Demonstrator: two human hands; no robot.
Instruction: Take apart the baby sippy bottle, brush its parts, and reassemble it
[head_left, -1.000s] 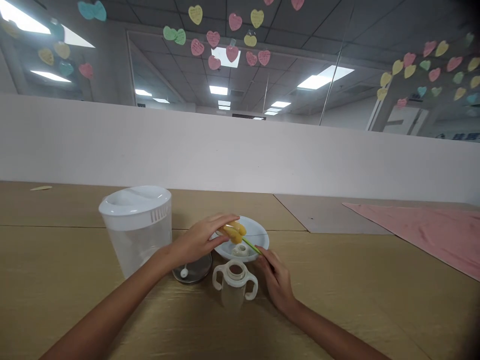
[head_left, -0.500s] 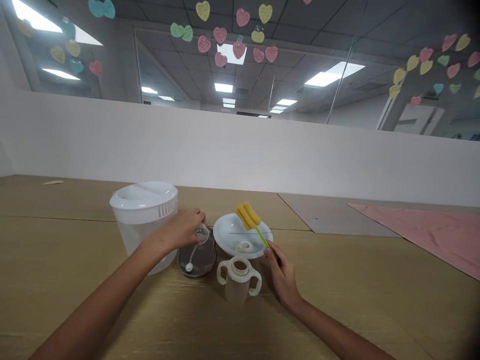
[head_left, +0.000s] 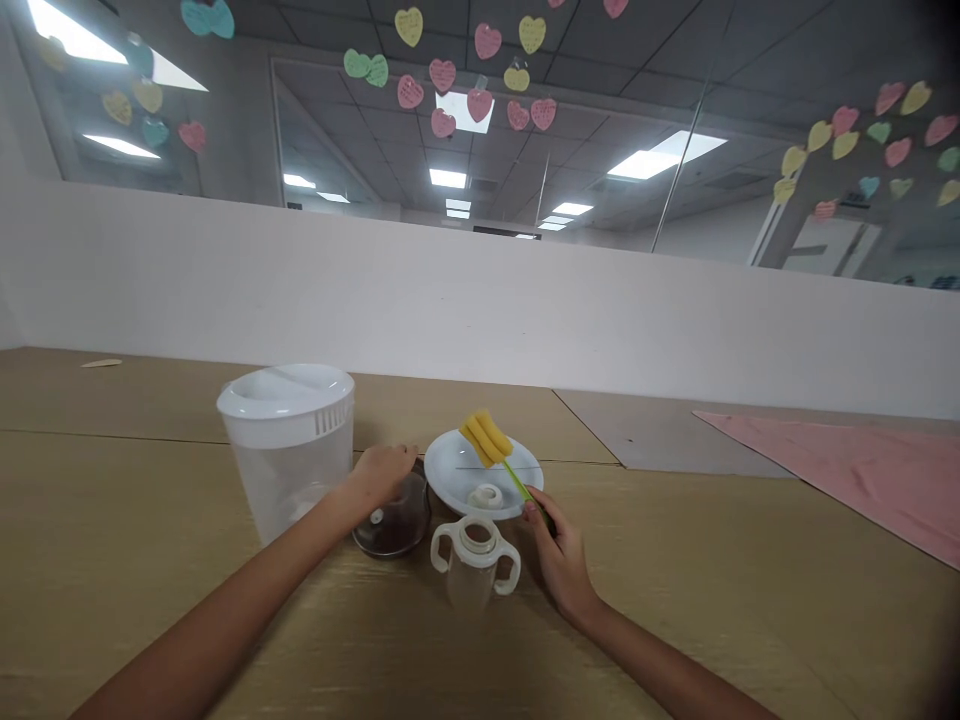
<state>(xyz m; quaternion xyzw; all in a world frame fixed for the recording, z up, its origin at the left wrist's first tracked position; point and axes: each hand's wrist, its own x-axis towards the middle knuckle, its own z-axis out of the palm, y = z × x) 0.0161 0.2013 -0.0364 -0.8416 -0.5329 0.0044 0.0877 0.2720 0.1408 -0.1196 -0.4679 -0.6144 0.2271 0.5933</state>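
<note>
My right hand is closed round the dark end of a sponge brush with a yellow head and green stem. The brush head is above a white plate, where a small white ring-shaped part lies. In front stands a clear cup with two white handles, its top uncovered. My left hand is low over a dark metal tray, fingers curled down and largely hidden. Beneath it a white straw weight shows; the clear cap is hidden by the hand.
A tall translucent bucket with a white lid stands to the left, behind my left forearm. A pink cloth and a grey sheet cover the right back of the table. A white wall rises behind.
My left hand has lowered toward the metal tray with the clear cap and straw it held, and the cap is now out of sight. The brush has shifted slightly left.
</note>
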